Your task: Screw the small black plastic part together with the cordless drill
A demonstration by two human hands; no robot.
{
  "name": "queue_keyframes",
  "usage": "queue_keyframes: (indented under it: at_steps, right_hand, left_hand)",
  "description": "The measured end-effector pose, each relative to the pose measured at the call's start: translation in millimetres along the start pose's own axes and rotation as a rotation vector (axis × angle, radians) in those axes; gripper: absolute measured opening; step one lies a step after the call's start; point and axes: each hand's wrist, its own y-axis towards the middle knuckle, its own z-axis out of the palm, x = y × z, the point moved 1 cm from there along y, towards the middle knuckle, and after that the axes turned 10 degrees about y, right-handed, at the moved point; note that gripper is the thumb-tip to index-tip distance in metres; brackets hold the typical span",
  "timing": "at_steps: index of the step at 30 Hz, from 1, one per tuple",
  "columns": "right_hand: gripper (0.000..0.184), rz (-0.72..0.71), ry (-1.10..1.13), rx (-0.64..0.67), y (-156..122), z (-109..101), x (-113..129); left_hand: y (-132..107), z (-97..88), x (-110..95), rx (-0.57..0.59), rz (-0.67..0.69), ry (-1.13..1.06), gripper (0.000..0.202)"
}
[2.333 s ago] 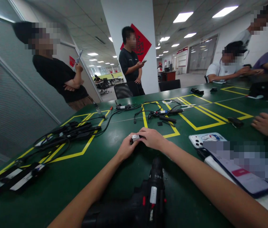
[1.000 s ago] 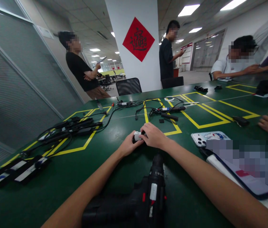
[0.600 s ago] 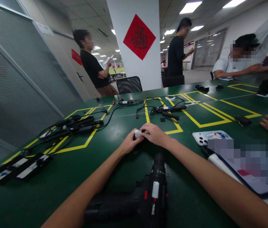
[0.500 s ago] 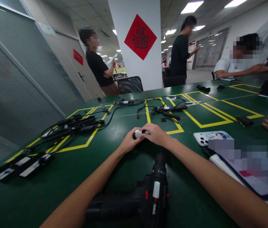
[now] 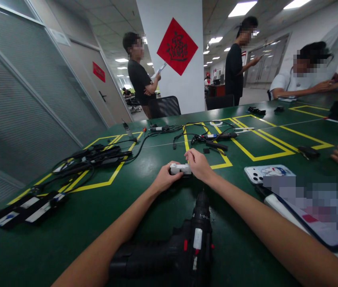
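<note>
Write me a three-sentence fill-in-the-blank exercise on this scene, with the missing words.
1. The ____ of the left hand lies across the near side of the white block.
2. The tape outlines on the green table are ____.
3. Between the forearms, the drill has a mostly ____ casing.

Missing words: thumb; yellow; black.

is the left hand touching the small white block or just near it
Touching: the head view shows the left hand gripping the left end of the small white block, its thumb overlapping the near side with no gap.
</note>
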Motion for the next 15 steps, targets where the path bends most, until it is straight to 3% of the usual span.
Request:
queue_keyframes:
  at_steps: [2,5,12,15]
  right_hand:
    - [0.029,0.105,-0.018,-0.088,-0.7,-1.7,-3.9]
    - [0.028,0.136,-0.025,-0.082,-3.0,-2.4,-6.2]
    - [0.018,-0.039,-0.220,0.290,-8.3,-5.9,-0.2]
    - [0.021,-0.084,-0.259,0.313,-8.4,-7.0,0.6]
  left_hand:
    - [-0.4,-0.4,-1.0,0.001,0.002,0.008,0.025]
    - [-0.4,-0.2,-0.7,0.001,0.008,0.016,0.026]
    - [0.3,-0.6,1.9,-0.023,0.035,0.050,0.033]
    - [-0.1,-1.6,1.6,0.002,0.039,0.089,0.039]
